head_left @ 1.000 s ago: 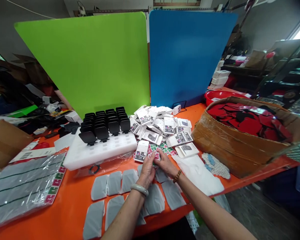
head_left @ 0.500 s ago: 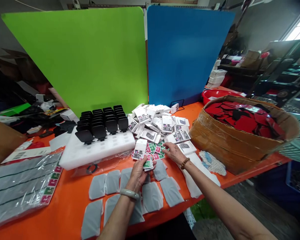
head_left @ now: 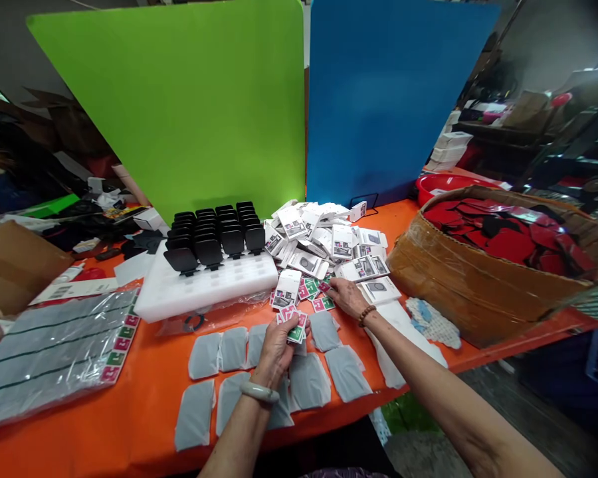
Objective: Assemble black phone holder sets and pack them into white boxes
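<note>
My left hand (head_left: 278,346) holds a small stack of green and pink packets (head_left: 294,325) above the orange table (head_left: 144,392). My right hand (head_left: 346,297) rests palm down on loose green and pink packets (head_left: 319,295) at the foot of a heap of small white boxes (head_left: 323,242). Several grey pouches (head_left: 259,372) lie in rows on the table under and around my left hand.
A white foam tray (head_left: 214,282) with black holders (head_left: 214,232) stands left of the boxes. A taped cardboard box (head_left: 458,279) of red and black pieces fills the right. A plastic sheet of grey strips (head_left: 50,355) lies far left. Green (head_left: 179,106) and blue (head_left: 393,99) boards stand behind.
My hands were together over the packets; the right hand has reached out to the loose packets by the white boxes, while the left hand drew back with its stack.
</note>
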Available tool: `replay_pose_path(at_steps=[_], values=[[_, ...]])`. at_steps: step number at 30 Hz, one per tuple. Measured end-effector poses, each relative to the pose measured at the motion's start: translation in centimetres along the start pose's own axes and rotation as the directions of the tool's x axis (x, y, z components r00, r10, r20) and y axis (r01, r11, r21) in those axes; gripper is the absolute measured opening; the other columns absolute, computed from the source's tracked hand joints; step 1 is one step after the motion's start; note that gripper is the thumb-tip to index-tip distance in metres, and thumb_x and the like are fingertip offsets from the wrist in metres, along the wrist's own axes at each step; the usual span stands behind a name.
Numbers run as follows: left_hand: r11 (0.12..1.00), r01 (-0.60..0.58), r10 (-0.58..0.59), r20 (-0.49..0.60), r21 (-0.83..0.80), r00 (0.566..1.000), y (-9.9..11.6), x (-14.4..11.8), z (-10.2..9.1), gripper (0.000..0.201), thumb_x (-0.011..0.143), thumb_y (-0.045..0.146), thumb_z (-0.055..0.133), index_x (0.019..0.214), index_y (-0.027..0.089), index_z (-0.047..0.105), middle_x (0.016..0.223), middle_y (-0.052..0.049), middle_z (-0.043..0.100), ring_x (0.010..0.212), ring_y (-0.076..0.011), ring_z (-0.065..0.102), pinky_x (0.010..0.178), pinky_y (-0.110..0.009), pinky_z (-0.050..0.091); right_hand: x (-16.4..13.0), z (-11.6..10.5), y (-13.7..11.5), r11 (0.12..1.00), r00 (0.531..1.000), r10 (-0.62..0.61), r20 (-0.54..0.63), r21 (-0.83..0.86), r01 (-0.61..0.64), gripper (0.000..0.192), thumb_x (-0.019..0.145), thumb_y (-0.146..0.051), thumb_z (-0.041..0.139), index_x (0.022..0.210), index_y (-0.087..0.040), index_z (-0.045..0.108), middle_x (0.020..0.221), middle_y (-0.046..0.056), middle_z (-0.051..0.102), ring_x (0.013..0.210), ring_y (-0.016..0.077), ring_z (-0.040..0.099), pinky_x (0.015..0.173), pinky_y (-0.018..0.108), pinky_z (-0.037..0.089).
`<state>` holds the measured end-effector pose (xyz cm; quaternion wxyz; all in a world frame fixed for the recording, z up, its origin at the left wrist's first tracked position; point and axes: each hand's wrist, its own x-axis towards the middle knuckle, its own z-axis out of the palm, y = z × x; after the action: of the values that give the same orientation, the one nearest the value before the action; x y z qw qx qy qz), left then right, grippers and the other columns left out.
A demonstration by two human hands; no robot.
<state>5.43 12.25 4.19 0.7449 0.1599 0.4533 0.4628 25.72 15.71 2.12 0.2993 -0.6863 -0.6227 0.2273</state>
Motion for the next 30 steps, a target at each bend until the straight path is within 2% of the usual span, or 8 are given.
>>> replay_pose_path(at_steps=[6,11,14,18,21,24,26,30], values=[[1.0,-0.016,0.016,-0.019,-0.016,1.0,0.1,-1.3,-1.1,0.017,0.063,0.006,0.076,0.075,0.011,0.064,0.062,-0.003,0.067,0.051,-0.0146,0.063,0.051,-0.024,0.053,-5.2,-0.8,-0.9,0.963,0.998,0.029,0.061,0.267,-0.044,0.036,0.087,-0.044,0.045,0.059,-0.022,0.038,0.052,-0.005,0.04,0.05,0.0115,0.04,0.049,0.024,0.033],[1.0,0.003,-0.004,-0.066,-0.02,0.998,-0.9,-2.6,-2.0,0.018,0.062,0.007,0.076,0.073,0.013,0.063,0.064,-0.002,0.068,0.054,-0.016,0.065,0.054,-0.026,0.054,-8.8,1.8,-1.3,0.888,0.985,0.133,0.108,0.428,-0.167,0.019,0.081,-0.039,0.051,0.073,-0.022,0.048,0.056,-0.006,0.048,0.045,0.0124,0.048,0.048,0.025,0.039],[0.999,0.019,-0.023,-0.084,-0.04,0.996,-1.5,-3.5,-2.5,0.02,0.063,0.007,0.075,0.078,0.014,0.063,0.068,-0.002,0.069,0.058,-0.0168,0.066,0.055,-0.027,0.054,-9.2,3.4,-1.5,0.951,0.989,0.145,-0.001,0.278,-0.139,0.007,0.08,-0.028,0.051,0.083,-0.022,0.05,0.057,-0.005,0.05,0.049,0.015,0.05,0.053,0.027,0.039],[0.988,0.074,-0.083,-0.061,-0.137,0.995,-1.6,-4.6,-2.9,0.022,0.066,0.012,0.076,0.084,0.016,0.064,0.073,-0.002,0.07,0.064,-0.0172,0.067,0.065,-0.031,0.056,-9.3,4.1,-1.5,0.997,0.992,0.059,-0.112,-0.053,-0.065,0.012,0.08,-0.021,0.05,0.092,-0.02,0.053,0.065,0.001,0.054,0.06,0.0185,0.052,0.058,0.029,0.037],[0.985,0.083,-0.09,-0.039,-0.154,0.995,-1.5,-5.4,-3.2,0.023,0.064,0.012,0.077,0.084,0.016,0.064,0.075,-0.003,0.071,0.071,-0.0205,0.069,0.073,-0.036,0.056,-9.5,3.6,-2.1,0.997,0.99,0.028,-0.135,-0.069,-0.038,0.017,0.082,-0.023,0.051,0.098,-0.019,0.054,0.069,0.002,0.056,0.062,0.0185,0.051,0.06,0.03,0.037],[0.995,0.026,-0.028,-0.026,-0.094,0.999,-1.6,-5.8,-3.5,0.03,0.058,0.007,0.078,0.084,0.016,0.065,0.079,-0.004,0.072,0.073,-0.0213,0.069,0.073,-0.034,0.055,-10.1,3.0,-3.8,0.994,0.994,-0.007,-0.11,0.111,0.019,0.015,0.084,-0.031,0.054,0.095,-0.02,0.056,0.072,0.002,0.056,0.064,0.0177,0.052,0.062,0.03,0.04],[0.998,-0.027,0.026,-0.013,-0.054,1.0,-1.8,-5.9,-3.7,0.033,0.055,0.009,0.081,0.084,0.016,0.065,0.08,-0.004,0.073,0.072,-0.0195,0.068,0.071,-0.03,0.054,-10.5,2.9,-5.4,0.954,1.0,-0.015,-0.003,0.298,0.015,0.018,0.082,-0.038,0.059,0.09,-0.021,0.058,0.071,0.001,0.057,0.062,0.0164,0.052,0.06,0.029,0.041],[0.994,-0.103,0.102,-0.031,-0.029,0.994,-2.0,-6.3,-4.2,0.043,0.049,0.015,0.088,0.085,0.015,0.064,0.077,-0.002,0.072,0.068,-0.0151,0.066,0.066,-0.024,0.051,-11.2,3.7,-8.1,0.81,0.973,-0.027,0.231,0.575,-0.114,0.022,0.077,-0.042,0.067,0.079,-0.021,0.058,0.063,-0.002,0.059,0.056,0.0146,0.055,0.055,0.027,0.043]])
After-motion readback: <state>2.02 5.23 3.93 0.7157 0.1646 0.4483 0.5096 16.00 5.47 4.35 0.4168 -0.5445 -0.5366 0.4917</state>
